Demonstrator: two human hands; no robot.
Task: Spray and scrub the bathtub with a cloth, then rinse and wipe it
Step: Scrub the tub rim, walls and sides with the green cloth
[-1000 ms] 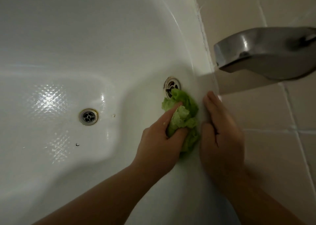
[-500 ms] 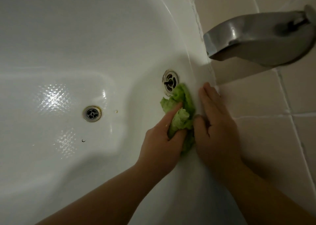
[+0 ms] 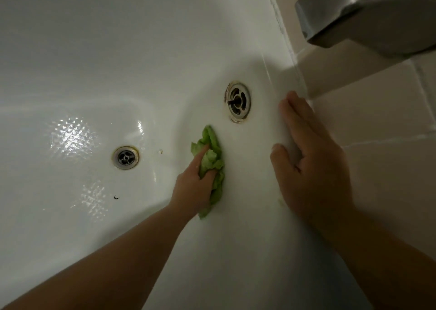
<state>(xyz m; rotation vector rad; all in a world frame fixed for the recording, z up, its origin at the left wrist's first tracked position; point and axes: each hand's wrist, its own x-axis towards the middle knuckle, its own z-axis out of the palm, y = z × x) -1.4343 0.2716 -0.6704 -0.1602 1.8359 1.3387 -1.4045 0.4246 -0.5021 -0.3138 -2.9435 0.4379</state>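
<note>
The left hand (image 3: 192, 189) grips a crumpled green cloth (image 3: 212, 161) against the bathtub (image 3: 118, 50) wall, below the overflow drain (image 3: 237, 101). The right hand (image 3: 311, 168) lies flat, fingers straight, on the rim.

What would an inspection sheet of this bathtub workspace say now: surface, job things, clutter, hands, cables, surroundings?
Surface: white bathtub, glossy, with wet-looking highlights on its floor near the floor drain.
Job's things: crumpled green cloth pressed against the tub's end wall, below and left of the overflow drain, apart from it. No spray bottle seen.
Clutter: small dark speck and a small brownish fleck on the tub floor; rusty staining round both drain rings.
Hands: left hand grips the cloth; right hand rests flat on the tub rim, fingers straight.
Cables: nothing seen.
Surroundings: metal spout overhead at upper right; beige wall tiles.
</note>
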